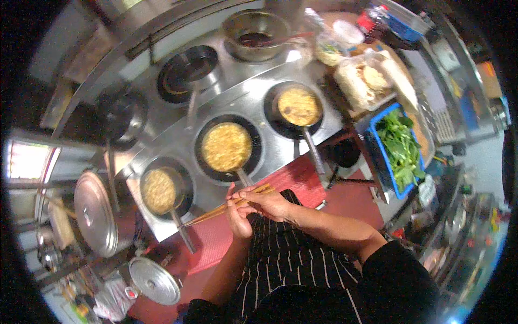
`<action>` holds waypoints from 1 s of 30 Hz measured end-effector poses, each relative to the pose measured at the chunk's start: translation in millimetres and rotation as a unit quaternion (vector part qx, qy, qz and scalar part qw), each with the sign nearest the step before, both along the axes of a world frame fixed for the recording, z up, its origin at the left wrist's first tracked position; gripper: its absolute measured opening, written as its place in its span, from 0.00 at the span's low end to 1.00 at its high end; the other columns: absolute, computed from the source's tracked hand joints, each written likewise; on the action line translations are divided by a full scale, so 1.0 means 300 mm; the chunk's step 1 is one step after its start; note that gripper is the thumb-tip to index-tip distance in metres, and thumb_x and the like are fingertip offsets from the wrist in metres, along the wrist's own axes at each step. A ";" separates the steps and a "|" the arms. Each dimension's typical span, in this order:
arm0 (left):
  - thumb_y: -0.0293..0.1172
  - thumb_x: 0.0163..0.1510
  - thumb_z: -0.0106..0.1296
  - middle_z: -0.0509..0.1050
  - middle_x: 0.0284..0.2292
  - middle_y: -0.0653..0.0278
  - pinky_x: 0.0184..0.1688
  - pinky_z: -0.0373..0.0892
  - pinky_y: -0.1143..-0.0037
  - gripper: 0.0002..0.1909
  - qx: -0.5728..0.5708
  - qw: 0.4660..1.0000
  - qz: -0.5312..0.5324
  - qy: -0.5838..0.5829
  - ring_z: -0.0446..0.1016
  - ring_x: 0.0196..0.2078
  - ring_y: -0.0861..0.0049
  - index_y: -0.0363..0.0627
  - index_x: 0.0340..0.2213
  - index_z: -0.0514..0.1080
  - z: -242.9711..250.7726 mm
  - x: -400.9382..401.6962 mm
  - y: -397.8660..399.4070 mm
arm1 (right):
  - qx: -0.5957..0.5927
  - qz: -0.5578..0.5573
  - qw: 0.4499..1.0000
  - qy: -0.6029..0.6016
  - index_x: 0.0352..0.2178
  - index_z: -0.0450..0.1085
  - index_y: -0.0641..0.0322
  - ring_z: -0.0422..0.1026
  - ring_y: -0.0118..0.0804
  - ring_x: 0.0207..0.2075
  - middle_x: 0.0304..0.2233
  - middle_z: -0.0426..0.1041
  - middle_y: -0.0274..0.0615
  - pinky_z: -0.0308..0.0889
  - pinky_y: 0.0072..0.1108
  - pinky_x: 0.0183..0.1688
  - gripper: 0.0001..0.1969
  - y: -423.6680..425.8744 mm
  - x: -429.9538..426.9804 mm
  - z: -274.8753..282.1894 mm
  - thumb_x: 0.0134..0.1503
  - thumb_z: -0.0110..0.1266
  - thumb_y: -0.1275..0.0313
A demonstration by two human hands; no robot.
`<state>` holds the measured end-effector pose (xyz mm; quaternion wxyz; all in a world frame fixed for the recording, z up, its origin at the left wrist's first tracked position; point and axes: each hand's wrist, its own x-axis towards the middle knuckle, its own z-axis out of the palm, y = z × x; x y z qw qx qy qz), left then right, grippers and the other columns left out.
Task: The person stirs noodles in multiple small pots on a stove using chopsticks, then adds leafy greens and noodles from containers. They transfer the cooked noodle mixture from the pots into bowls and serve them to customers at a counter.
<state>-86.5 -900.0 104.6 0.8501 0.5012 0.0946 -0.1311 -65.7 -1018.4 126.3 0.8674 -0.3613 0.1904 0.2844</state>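
My right hand (271, 203) is closed around a pair of wooden chopsticks (210, 214), whose thin ends point down to the left. My left hand (240, 218) is raised against the chopsticks and my right fingers; its exact grip cannot be made out. Just beyond the hands, a pan of yellow, lumpy food (226, 146) sits in the middle burner opening. To the left is a second pan with paler food (160, 190). A third pan, at the right, holds yellow food with brown patches (298, 106). The pan handles (313, 152) point towards me.
Behind stand a metal bowl of dark liquid (257, 38) and a ladle (193, 105) in a dark pot. At right are a blue basket of leafy greens (396, 150) and a plastic food tub (366, 79). Large round lids (96, 212) stand at left.
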 end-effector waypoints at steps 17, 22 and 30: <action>0.42 0.61 0.36 0.69 0.25 0.61 0.37 0.71 0.68 0.20 0.089 0.992 -0.090 0.026 0.71 0.29 0.72 0.38 0.43 0.66 -0.092 0.067 -0.400 | -0.540 -0.275 0.793 -0.054 0.24 0.67 0.61 0.65 0.21 0.22 0.20 0.69 0.31 0.62 0.16 0.25 0.13 -1.127 -0.419 0.013 0.59 0.49 0.64; 0.42 0.61 0.37 0.64 0.16 0.66 0.24 0.66 0.75 0.18 0.149 0.984 -0.089 0.035 0.65 0.18 0.77 0.40 0.41 0.67 -0.058 0.037 -0.640 | -0.681 -0.365 0.635 -0.018 0.29 0.70 0.66 0.68 0.25 0.25 0.22 0.71 0.35 0.65 0.20 0.30 0.10 -1.794 -0.586 0.024 0.56 0.50 0.68; 0.45 0.61 0.40 0.56 0.13 0.73 0.15 0.55 0.81 0.17 0.066 0.978 -0.052 0.190 0.54 0.13 0.85 0.42 0.38 0.67 -0.086 0.007 -0.875 | -0.815 -0.218 0.528 0.100 0.36 0.72 0.64 0.74 0.50 0.36 0.32 0.75 0.54 0.68 0.34 0.40 0.16 -2.592 -0.612 -0.096 0.52 0.51 0.62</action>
